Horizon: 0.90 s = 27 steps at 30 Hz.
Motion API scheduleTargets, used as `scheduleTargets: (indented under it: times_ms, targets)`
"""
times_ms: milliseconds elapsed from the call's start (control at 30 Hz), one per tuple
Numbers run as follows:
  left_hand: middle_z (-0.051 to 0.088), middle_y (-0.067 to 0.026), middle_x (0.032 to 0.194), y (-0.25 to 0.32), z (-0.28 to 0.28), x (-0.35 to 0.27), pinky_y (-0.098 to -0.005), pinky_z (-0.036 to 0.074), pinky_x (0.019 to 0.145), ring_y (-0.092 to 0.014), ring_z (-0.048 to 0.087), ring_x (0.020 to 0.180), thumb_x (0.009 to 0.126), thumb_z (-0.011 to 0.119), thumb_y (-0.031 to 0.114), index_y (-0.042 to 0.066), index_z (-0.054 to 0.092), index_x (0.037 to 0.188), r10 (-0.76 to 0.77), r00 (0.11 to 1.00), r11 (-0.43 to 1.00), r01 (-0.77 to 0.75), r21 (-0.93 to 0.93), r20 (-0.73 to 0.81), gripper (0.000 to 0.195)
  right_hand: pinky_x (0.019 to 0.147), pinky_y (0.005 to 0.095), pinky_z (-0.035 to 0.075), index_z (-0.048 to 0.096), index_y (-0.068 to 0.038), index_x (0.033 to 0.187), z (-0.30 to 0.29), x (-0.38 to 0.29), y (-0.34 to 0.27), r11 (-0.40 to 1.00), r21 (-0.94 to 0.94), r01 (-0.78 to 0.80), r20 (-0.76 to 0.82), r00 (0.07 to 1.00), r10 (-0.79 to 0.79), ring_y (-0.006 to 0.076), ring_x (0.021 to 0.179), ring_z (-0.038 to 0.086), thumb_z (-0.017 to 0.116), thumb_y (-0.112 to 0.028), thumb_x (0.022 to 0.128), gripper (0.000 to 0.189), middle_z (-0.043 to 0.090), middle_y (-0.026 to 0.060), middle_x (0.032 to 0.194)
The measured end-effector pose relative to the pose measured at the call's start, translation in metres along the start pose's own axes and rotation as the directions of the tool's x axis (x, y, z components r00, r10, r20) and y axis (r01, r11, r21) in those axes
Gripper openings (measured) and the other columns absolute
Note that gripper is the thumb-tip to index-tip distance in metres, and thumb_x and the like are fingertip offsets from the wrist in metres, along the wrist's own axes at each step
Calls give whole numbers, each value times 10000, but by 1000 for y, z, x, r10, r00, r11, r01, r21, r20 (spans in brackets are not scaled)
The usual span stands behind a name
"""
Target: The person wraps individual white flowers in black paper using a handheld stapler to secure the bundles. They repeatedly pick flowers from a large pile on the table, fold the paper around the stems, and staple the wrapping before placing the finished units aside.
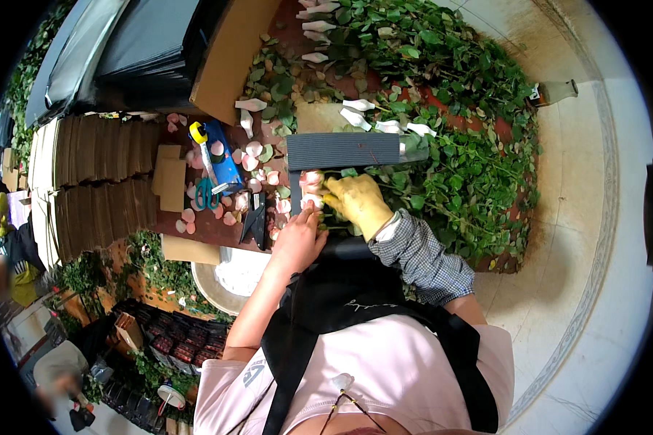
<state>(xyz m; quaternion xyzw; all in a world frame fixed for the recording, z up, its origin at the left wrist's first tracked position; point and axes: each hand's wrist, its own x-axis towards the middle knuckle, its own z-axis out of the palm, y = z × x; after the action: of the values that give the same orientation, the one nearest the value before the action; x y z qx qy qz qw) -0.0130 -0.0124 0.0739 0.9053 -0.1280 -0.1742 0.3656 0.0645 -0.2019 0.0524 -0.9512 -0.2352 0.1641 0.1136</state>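
Pale pink roses [311, 181] lie side by side against a dark strip, just below a ridged grey board [343, 149]. My left hand [299, 239] is bare, its fingertips touching the lower rose bloom. In a yellow glove, my right hand [358, 204] has its fingertips at the rose stems, just right of the blooms; whether they grip a stem cannot be told. Leafy green stems [441, 190] spread to the right. White-sleeved blooms [355, 118] lie beyond the board. On the left are teal-handled scissors [207, 194], a black stapler-like tool [256, 220] and loose pink petals [250, 155].
Stacked cardboard pieces [98, 185] and a blue box with a yellow tape roll [198, 132] stand left. A round basin [212, 285] with white contents sits below the table edge. A glass bottle [558, 92] lies at upper right. Other people [60, 364] are at far left.
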Motion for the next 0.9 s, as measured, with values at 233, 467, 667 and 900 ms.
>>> scheduleTargets:
  times_ms: [233,467,667,900]
  targets:
    - [689,-139,1092,-57,-6,17,-356,523,903,-251,663,993,877,794,229,33,687,1157,-362,897,859,215,-464,-254,359,712,434,551,669,-123,979,-8,0,-9,999,-48,-6,72,997,9,300,824,728,678,-420,908,306,749,89,879]
    - [465,-201,1323,-80,67,57,-421,386,1088,-349,464,1271,784,887,339,56,677,1160,-374,840,846,135,-516,-393,516,720,453,557,675,-151,1106,-19,-10,-18,1000,25,-9,-11,1000,10,324,795,714,679,-326,921,255,740,98,858]
    - [465,-254,1396,-74,62,49,-474,359,1130,-395,436,1356,852,832,308,70,697,1174,-305,881,885,121,-449,-363,423,794,432,556,627,-169,1311,-19,-11,-5,978,194,80,-195,980,-41,316,933,693,689,-213,902,416,719,82,1086]
    - [481,-276,1371,-76,64,53,-461,391,1097,-410,479,1303,866,813,348,32,696,1160,-282,876,906,110,-408,-392,447,728,436,557,585,-146,1261,-4,-2,-24,990,-139,-30,-114,993,14,255,890,711,701,-256,879,414,702,50,1023]
